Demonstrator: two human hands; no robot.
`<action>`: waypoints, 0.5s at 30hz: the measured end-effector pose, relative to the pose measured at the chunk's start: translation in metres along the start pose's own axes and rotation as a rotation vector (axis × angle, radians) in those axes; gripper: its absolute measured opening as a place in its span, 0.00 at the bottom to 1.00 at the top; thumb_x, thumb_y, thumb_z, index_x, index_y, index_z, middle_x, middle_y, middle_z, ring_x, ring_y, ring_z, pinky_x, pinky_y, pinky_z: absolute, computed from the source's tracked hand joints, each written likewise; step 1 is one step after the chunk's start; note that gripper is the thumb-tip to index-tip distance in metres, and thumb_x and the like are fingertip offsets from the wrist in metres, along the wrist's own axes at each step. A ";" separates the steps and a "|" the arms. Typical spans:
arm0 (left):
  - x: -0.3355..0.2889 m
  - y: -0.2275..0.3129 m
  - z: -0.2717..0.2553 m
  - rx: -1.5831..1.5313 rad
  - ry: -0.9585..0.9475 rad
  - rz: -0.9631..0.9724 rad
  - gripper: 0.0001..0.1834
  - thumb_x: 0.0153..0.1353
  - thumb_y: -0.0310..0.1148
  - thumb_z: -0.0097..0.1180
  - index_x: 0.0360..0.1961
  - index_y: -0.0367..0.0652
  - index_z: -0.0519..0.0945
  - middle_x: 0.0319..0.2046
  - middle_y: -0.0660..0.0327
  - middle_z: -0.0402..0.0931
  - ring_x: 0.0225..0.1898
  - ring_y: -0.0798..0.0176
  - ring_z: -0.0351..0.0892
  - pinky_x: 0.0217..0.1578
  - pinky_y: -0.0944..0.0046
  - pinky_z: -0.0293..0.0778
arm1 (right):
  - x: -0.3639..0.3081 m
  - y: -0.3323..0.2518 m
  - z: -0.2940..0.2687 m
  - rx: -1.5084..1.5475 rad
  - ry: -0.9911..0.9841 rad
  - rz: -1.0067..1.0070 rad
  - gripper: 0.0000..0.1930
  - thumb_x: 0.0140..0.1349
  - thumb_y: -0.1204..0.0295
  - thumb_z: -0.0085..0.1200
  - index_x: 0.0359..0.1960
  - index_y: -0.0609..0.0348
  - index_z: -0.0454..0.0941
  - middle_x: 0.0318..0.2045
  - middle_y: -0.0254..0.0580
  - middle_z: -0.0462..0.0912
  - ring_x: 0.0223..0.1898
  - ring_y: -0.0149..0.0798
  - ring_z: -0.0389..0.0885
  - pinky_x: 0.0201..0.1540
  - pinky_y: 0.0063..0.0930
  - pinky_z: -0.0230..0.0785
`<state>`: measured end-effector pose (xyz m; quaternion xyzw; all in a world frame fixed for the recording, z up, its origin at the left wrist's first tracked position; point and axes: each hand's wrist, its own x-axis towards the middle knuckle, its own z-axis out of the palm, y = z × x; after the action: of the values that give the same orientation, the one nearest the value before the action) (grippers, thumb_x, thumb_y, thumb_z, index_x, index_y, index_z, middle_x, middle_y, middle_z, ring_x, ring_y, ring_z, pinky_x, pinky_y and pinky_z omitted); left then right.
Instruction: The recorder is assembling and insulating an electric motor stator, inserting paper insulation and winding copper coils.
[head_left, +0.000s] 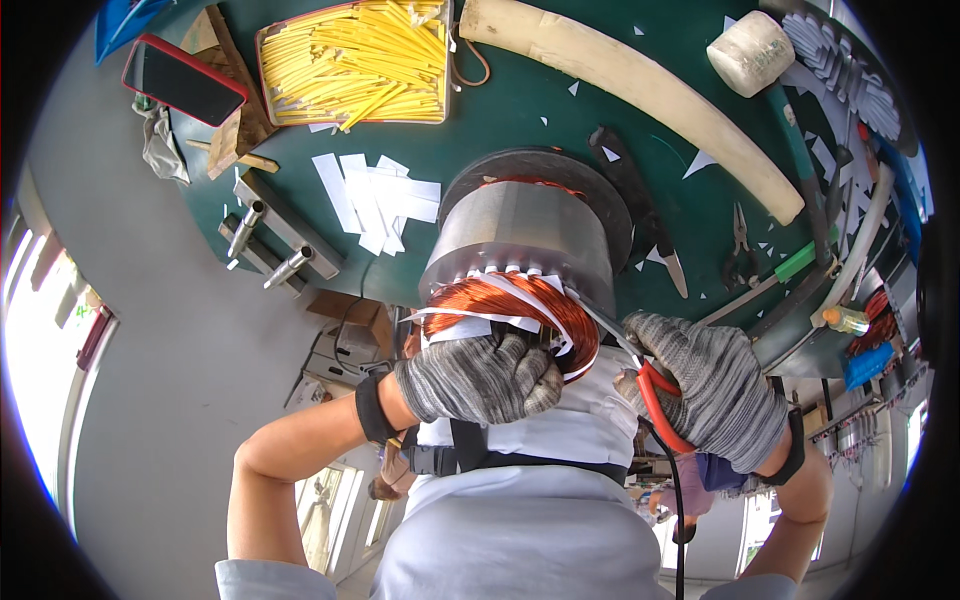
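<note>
Phone (185, 80) by the worktop's (510, 90) far left corner, beside the tray (447, 60) of yellow sticks (355, 60). Metal brackets (285, 225) on the left edge, posts toward the person; narrow green gap, then paper strips (375, 200). Left hand (480, 378): gloved, fingers bent and pressed together against the copper wire (580, 335); can't tell if they pinch it. Metal ring (520, 215) sits mid near edge, wire end facing the person. Green room behind it, between tray and pale curved bar (640, 80), few scraps. Knife (640, 205) just right. Right hand (715, 385): gloved, fingers wrapped round a red-handled tool (652, 398), tip near the ring. Pliers (740, 235) beyond; right edge crowded.
</note>
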<state>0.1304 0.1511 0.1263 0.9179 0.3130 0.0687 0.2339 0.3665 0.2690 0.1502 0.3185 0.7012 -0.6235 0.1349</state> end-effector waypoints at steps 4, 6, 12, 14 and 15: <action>0.002 -0.005 0.002 0.084 0.059 0.075 0.12 0.50 0.29 0.48 0.39 0.42 0.69 0.28 0.62 0.75 0.28 0.64 0.80 0.31 0.66 0.79 | 0.005 0.000 -0.019 -0.026 -0.168 0.061 0.22 0.51 0.62 0.60 0.44 0.62 0.73 0.28 0.49 0.79 0.25 0.48 0.78 0.29 0.35 0.69; 0.000 -0.008 0.004 0.102 0.020 0.102 0.13 0.50 0.29 0.48 0.38 0.42 0.69 0.28 0.61 0.75 0.28 0.63 0.79 0.33 0.65 0.79 | 0.009 0.001 -0.020 0.001 -0.209 0.098 0.21 0.54 0.60 0.56 0.42 0.63 0.72 0.31 0.49 0.79 0.31 0.47 0.79 0.31 0.35 0.70; 0.003 -0.009 0.004 0.210 0.066 0.196 0.10 0.49 0.29 0.50 0.35 0.41 0.71 0.25 0.62 0.75 0.28 0.62 0.79 0.36 0.61 0.78 | 0.009 -0.012 -0.018 -0.223 -0.125 -0.038 0.23 0.52 0.63 0.55 0.47 0.65 0.69 0.33 0.51 0.77 0.30 0.49 0.78 0.30 0.38 0.69; 0.003 -0.010 0.006 0.286 0.137 0.205 0.10 0.48 0.30 0.51 0.34 0.42 0.71 0.24 0.62 0.75 0.28 0.63 0.79 0.35 0.62 0.78 | 0.013 -0.006 -0.023 -0.220 -0.149 -0.048 0.23 0.52 0.63 0.54 0.47 0.66 0.70 0.33 0.52 0.78 0.31 0.49 0.79 0.31 0.38 0.70; -0.001 -0.008 0.006 0.354 0.060 0.237 0.16 0.49 0.27 0.48 0.42 0.40 0.67 0.30 0.59 0.76 0.31 0.61 0.80 0.37 0.63 0.81 | 0.015 0.000 -0.025 -0.180 -0.195 -0.044 0.23 0.52 0.63 0.54 0.47 0.66 0.70 0.34 0.52 0.78 0.31 0.49 0.79 0.32 0.39 0.70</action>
<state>0.1270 0.1540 0.1176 0.9727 0.2167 0.0671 0.0496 0.3602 0.2968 0.1458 0.2276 0.7447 -0.5887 0.2170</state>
